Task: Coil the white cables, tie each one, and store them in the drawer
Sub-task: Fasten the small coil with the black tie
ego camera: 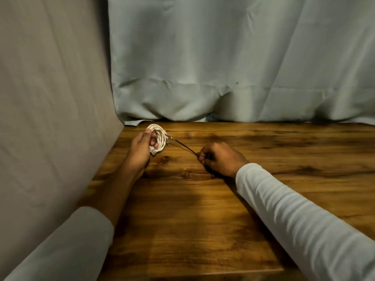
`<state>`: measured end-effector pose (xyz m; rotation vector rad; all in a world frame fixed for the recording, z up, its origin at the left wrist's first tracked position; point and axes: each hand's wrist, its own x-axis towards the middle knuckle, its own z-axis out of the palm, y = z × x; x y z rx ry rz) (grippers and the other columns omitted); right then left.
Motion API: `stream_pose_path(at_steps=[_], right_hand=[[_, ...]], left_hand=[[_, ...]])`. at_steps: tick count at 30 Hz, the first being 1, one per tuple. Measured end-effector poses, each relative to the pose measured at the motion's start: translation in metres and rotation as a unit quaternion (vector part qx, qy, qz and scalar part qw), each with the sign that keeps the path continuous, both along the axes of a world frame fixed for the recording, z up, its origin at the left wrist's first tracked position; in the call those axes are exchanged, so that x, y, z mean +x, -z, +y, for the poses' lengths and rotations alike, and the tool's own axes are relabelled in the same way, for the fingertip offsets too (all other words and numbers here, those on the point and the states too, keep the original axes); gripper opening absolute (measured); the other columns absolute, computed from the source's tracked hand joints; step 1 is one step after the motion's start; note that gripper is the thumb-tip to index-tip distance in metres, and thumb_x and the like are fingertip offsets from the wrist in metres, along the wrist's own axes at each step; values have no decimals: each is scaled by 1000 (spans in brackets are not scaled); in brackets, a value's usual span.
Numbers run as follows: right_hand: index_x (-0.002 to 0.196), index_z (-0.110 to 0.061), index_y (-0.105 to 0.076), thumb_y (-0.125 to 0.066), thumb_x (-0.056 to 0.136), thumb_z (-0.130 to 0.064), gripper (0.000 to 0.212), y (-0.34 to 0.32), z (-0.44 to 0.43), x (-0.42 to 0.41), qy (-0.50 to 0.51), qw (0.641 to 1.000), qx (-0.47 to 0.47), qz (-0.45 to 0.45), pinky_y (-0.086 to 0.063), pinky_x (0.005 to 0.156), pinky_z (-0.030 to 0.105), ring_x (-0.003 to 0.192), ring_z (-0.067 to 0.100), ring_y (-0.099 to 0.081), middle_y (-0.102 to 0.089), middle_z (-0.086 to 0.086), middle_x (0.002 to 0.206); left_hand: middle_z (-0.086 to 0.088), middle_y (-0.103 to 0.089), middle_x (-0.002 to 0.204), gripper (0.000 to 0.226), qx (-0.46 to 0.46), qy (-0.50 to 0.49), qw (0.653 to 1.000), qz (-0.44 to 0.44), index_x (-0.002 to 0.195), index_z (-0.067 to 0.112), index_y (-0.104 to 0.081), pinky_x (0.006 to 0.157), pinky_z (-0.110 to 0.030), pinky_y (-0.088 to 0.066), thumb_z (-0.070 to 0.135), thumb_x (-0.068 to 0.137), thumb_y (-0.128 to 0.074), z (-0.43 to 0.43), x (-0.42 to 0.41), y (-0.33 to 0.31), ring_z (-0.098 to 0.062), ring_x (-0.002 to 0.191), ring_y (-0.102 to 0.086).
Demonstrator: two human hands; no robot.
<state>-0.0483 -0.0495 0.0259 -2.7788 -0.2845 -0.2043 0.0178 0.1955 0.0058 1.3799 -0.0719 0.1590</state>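
A coiled white cable (160, 136) is held upright just above the far left part of the wooden table (203, 199). My left hand (141, 149) grips the coil, thumb on top and fingers through its loops; a white plug end shows below the fingers. A thin dark tie (182, 146) runs taut from the coil's right side to my right hand (219, 159), which pinches its end with curled fingers and rests low over the table. No drawer is in view.
A grey cloth (50, 98) hangs along the table's left side and a pale blue cloth (243, 57) drapes down to its far edge. The table's near edge (192, 271) lies at the bottom of the view.
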Motion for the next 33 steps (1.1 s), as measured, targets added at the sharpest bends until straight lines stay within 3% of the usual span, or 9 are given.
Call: stream_pose_path(at_steps=[5,9,18,21,25,29,33], right_hand=[[91,-29,-74,-73,89,-24,6,-6,-32,-10,29,1000,6,5,-58,84,38,88,9,-67,-72,-14,89],[91,-29,-71,-73,88,-30,3,-7,-35,-10,42,999,25,-13,-57,82,40,89,15,-68,-72,-12,89],[118,-22,-71,-65,96,-43,31,7,17,16,55,997,-5,-58,-55,90,39,109,27,-64,-69,5,119],[108,-20,-73,-60,100,-34,20,13,20,23,76,994,7,-75,-51,85,35,104,28,-64,-67,7,114],[103,-17,-70,-53,102,-32,22,19,0,23,109,990,30,-83,-43,75,30,97,30,-65,-68,9,109],[97,-20,-67,-52,99,-37,23,26,-35,12,149,982,80,-83,-52,75,36,94,32,-68,-73,7,100],[92,-26,-64,-55,96,-40,17,28,-70,-6,161,973,151,-69,-56,79,38,88,23,-68,-73,-2,92]], left_hand=[[4,-48,68,31,16,18,1000,11,94,15,-60,43,-14,-40,31,112,-41,-33,-1,-3,-9,62,-52],[3,-49,70,30,12,16,1000,12,96,15,-61,47,-14,-43,31,112,-42,-49,-2,-1,-9,64,-53],[1,-51,72,31,11,-14,1000,-5,102,12,-61,54,-20,-45,32,112,-40,-53,0,6,-9,65,-54],[0,-51,72,32,11,-15,1000,-6,98,12,-62,54,-19,-47,32,112,-40,-54,2,7,-10,65,-55],[0,-52,72,33,-1,-7,1000,1,97,13,-64,51,-18,-48,32,112,-41,-57,5,8,-10,65,-57],[0,-50,70,33,-26,10,1000,3,95,13,-64,56,-20,-50,30,112,-42,-78,9,7,-11,64,-57],[0,-47,66,34,-37,35,999,14,92,12,-63,55,-20,-48,28,112,-41,-120,12,6,-13,61,-52]])
